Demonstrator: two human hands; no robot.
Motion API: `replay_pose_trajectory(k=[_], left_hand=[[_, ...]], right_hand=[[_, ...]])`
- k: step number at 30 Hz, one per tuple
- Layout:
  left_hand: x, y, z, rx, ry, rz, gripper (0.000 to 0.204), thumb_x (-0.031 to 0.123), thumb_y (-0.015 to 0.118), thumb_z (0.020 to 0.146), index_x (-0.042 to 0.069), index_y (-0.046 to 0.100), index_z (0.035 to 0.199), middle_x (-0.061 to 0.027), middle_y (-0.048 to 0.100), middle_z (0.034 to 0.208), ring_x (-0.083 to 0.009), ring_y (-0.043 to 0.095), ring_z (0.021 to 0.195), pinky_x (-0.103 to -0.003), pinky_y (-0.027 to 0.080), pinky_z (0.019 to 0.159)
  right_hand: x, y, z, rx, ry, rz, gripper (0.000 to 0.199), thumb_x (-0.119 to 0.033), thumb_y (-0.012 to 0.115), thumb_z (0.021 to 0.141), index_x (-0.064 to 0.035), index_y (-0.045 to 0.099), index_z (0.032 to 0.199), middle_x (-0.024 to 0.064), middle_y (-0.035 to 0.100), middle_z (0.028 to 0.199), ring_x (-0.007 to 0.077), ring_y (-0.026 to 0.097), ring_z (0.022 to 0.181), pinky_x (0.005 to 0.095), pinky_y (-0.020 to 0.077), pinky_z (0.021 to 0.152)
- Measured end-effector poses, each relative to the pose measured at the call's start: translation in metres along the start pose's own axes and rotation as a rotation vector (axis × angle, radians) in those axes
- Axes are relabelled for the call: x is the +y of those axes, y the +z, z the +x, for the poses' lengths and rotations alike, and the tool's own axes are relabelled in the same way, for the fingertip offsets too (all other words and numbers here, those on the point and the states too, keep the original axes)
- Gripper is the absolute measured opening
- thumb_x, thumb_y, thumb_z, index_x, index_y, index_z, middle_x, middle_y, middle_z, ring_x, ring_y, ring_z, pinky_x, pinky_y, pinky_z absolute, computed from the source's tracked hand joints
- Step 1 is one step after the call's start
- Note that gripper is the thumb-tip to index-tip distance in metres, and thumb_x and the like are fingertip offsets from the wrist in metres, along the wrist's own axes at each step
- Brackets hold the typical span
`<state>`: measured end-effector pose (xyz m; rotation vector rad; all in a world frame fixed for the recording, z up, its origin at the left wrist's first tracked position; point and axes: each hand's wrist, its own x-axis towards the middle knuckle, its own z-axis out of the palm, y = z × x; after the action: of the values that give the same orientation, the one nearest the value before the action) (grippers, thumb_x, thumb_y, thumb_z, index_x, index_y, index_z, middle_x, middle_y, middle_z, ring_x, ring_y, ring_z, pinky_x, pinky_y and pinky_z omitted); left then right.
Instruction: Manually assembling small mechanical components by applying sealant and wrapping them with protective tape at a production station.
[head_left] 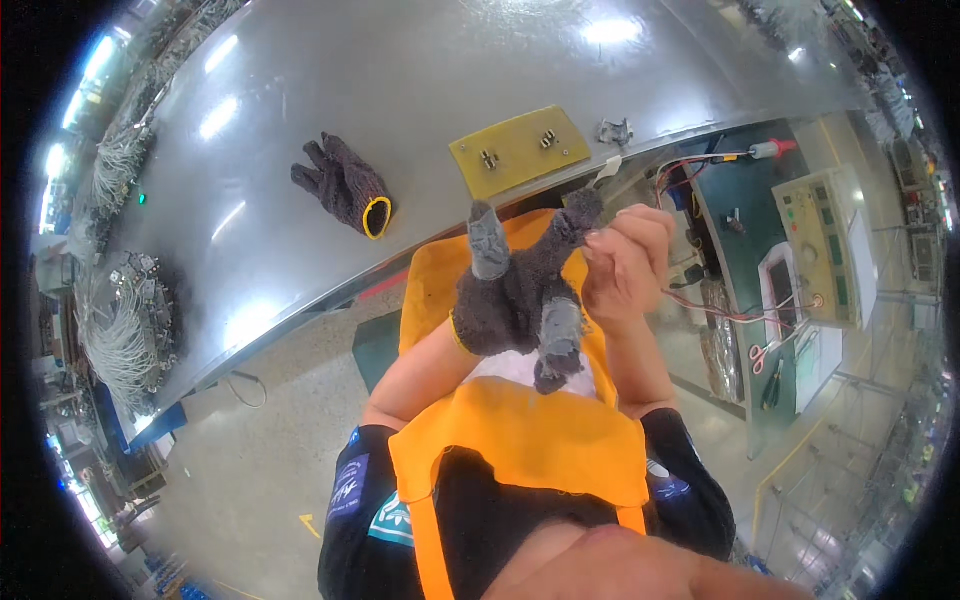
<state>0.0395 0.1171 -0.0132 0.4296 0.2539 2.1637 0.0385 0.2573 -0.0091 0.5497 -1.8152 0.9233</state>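
We were apparently adjusting the dark glove (478, 318) on our left hand (515, 290), its fingers spread apart, while our right hand (632, 262) pinched the glove near one tip, and the next move seemed to call for a firm tug.

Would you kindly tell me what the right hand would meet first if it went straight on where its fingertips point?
Most likely the dark glove on the left hand: fingertips of the right hand point at one gloved finger and seem to touch it, though depth is unclear.
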Motion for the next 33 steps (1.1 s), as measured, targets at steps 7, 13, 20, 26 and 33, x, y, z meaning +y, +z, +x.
replay_pose_trajectory(k=[7, 13, 20, 26, 33], left_hand=[[0.006, 0.011, 0.003, 0.267, -0.121, 0.464, 0.114, 0.088, 0.023, 0.058, 0.010, 0.014, 0.140, -0.0105, 0.062, 0.075, -0.0183, 0.055, 0.050, -0.022, 0.033, 0.043], [0.015, 0.009, 0.007, 0.119, -0.148, 0.304, 0.105, 0.083, 0.027, 0.063, 0.014, 0.012, 0.141, -0.0168, 0.060, 0.076, -0.0240, 0.057, 0.057, -0.029, 0.044, 0.051], [0.015, -0.014, 0.000, 0.117, -0.126, 0.119, 0.110, 0.084, 0.021, 0.061, 0.006, 0.016, 0.139, -0.0192, 0.061, 0.079, -0.0229, 0.059, 0.057, -0.028, 0.044, 0.048], [0.012, -0.021, 0.003, 0.071, -0.178, 0.096, 0.106, 0.082, 0.019, 0.066, 0.004, 0.023, 0.136, -0.0162, 0.062, 0.079, -0.0210, 0.059, 0.055, -0.026, 0.046, 0.049], [0.021, -0.024, 0.013, 0.181, -0.488, 0.327, 0.050, 0.024, 0.061, 0.077, -0.003, 0.046, 0.117, -0.0113, 0.057, 0.105, -0.0199, 0.058, 0.090, -0.030, 0.051, 0.066]], right_hand=[[-0.010, -0.010, -0.017, -0.048, 1.088, 0.949, 0.015, -0.011, 0.062, 0.078, -0.0024, 0.051, 0.083, 0.0064, 0.049, 0.087, 0.0153, 0.044, 0.082, 0.0259, 0.0355, 0.076], [-0.004, -0.006, -0.008, 0.072, 0.623, 0.503, 0.017, -0.002, 0.067, 0.070, -0.0006, 0.055, 0.081, 0.0072, 0.050, 0.088, 0.0172, 0.046, 0.082, 0.0258, 0.0368, 0.071], [0.018, -0.032, 0.030, -0.364, 0.125, 0.117, 0.039, -0.009, 0.073, 0.057, -0.0180, 0.067, 0.095, 0.0090, 0.053, 0.112, 0.0250, 0.044, 0.093, 0.0325, 0.0359, 0.080], [0.030, -0.036, 0.034, -0.536, 0.055, 0.148, 0.026, -0.012, 0.072, 0.057, -0.0135, 0.070, 0.083, 0.0028, 0.057, 0.098, 0.0265, 0.040, 0.092, 0.0364, 0.0327, 0.080], [0.031, -0.032, 0.024, -0.616, 0.186, 0.150, 0.018, -0.006, 0.072, 0.057, -0.0069, 0.059, 0.071, 0.0022, 0.053, 0.085, 0.0274, 0.041, 0.089, 0.0360, 0.0358, 0.076]])
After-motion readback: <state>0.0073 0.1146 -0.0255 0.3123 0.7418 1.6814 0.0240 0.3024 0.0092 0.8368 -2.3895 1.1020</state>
